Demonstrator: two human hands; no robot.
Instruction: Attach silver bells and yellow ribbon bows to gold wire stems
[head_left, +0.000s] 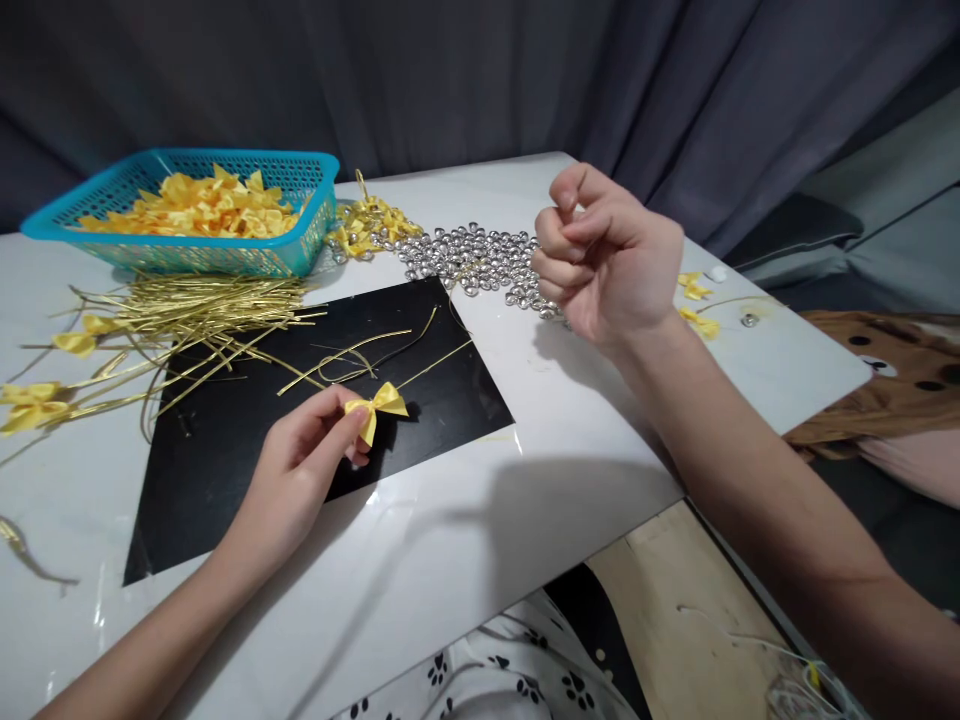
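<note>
Head view — I log left hand (300,465) pinching yellow bow (382,404).
Bow's long axis runs left-right, tail down — right hand (609,262) fingers curled together by silver beads (472,262).

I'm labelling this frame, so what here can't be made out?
Head view only:
- right hand: curled fingers hide anything it may hold.
- silver beads: too small for shape; some behind that hand.
- yellow bow: partly covered by left hand fingertips.
- blue basket: wall hides its depth.
</note>
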